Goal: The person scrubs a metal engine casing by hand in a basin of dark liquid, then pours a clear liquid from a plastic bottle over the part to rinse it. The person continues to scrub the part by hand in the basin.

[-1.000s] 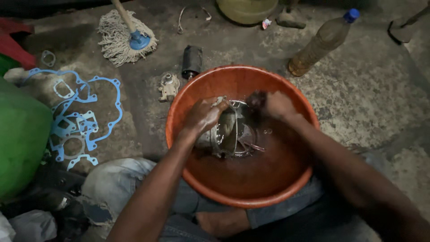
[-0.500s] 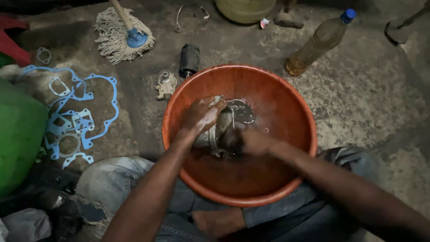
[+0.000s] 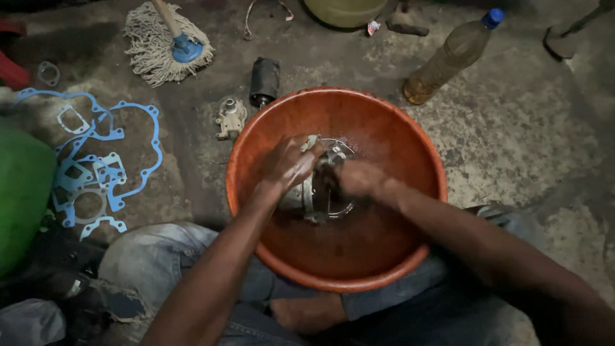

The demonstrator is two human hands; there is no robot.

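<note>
Left hand [image 3: 289, 163] is clamped over the top edge of the metal part [image 3: 314, 189], fingers curled round it, a firm grip holding it upright in the orange basin [image 3: 410, 134]. Right hand [image 3: 359, 178] presses against the part's open face from the other side; it is blurred, and I cannot tell whether it closes on the part or on something small to scrub with. The part sits just left of the basin's centre, its lower half down in dark liquid.

Here is the danger, as I judge it: that part looks wet and slick, with thin rims. If the left hand's hold slides, the part could drop, splash the dark liquid over the basin's rim and onto the jeans [image 3: 154, 263] right under the basin's near edge. A thin metal edge could also nick a finger if the right hand rubs hard across it.

The basin rests between the knees on the floor [image 3: 532, 141], so a strong push to one side could tip it.

Outward from the basin: just beyond its far-left rim lie a small pale metal fitting [image 3: 230, 117] and a black cylinder [image 3: 264, 80], near enough to catch any spill. Farther beyond those, a mop [image 3: 160, 45]. Beyond the far-right rim lies a plastic bottle [image 3: 448, 57] with a blue cap, on its side, yellowish liquid inside. Well left of the basin, blue gaskets [image 3: 96, 166] are spread on the floor; a splash that far would soak them. A green container [image 3: 22, 198] sits left of those.
</note>
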